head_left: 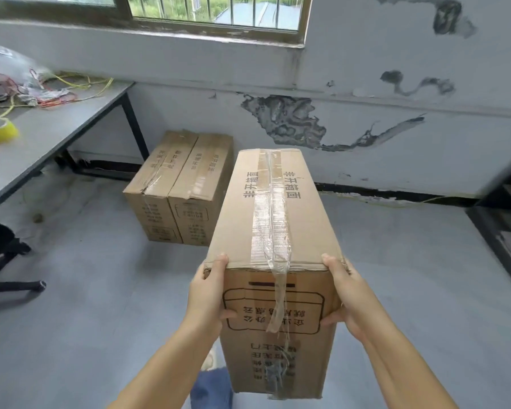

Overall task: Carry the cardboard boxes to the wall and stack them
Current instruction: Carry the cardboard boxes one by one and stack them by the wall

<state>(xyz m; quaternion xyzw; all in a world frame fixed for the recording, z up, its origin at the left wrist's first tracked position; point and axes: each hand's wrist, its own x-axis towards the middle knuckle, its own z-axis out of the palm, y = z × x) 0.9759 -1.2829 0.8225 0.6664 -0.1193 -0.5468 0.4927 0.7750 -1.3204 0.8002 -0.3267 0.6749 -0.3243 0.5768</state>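
I carry a long taped cardboard box (275,219) off the floor in front of me, its top printed with black characters. My left hand (208,293) grips its near left edge, thumb across the front face. My right hand (341,293) grips the near right edge the same way. Two more cardboard boxes (183,184) stand side by side on the floor against the peeling wall (366,137), ahead and left of the carried box.
A grey table (56,134) at the left holds a yellow tape roll (0,129), wires and plastic bags. A black chair base (9,273) sits at the lower left. A dark shelf (508,231) lines the right edge. Grey floor (410,261) lies open right of the boxes.
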